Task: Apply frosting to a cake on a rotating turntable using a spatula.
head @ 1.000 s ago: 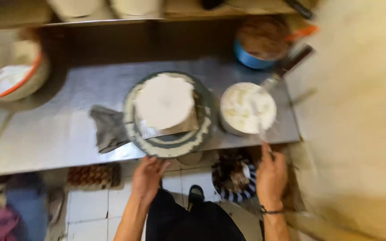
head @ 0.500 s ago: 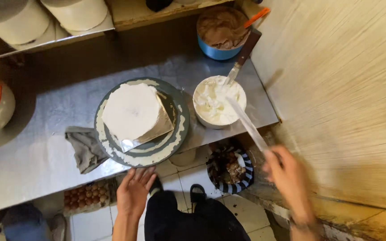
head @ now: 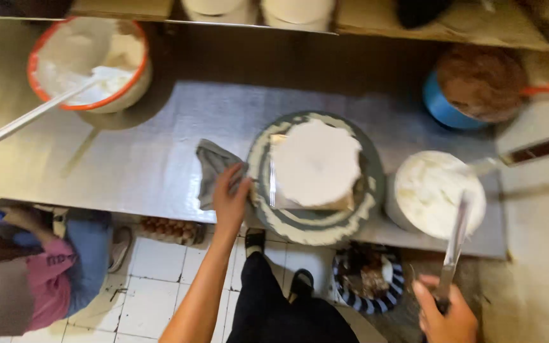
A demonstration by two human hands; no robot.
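A round white-frosted cake (head: 316, 162) sits on a board on a grey turntable (head: 316, 219) smeared with cream, on a steel counter (head: 154, 159). My left hand (head: 230, 194) rests at the turntable's left rim, touching a grey cloth (head: 211, 165). My right hand (head: 443, 314) is low at the right, gripping the handle of a long palette knife (head: 457, 232) whose blade reaches over a bowl of white cream (head: 436, 190).
A large orange-rimmed bowl of cream (head: 90, 63) with a white spatula stands at the back left. A blue bowl of brown cream (head: 478, 86) is at the back right. Below the counter are an egg tray (head: 169, 228), a striped bowl (head: 366, 276) and a crouching person (head: 39, 267).
The view swung right and back. My left hand rose from below the counter to the turntable's rim and cloth. The right hand drew the knife back from the cream bowl.
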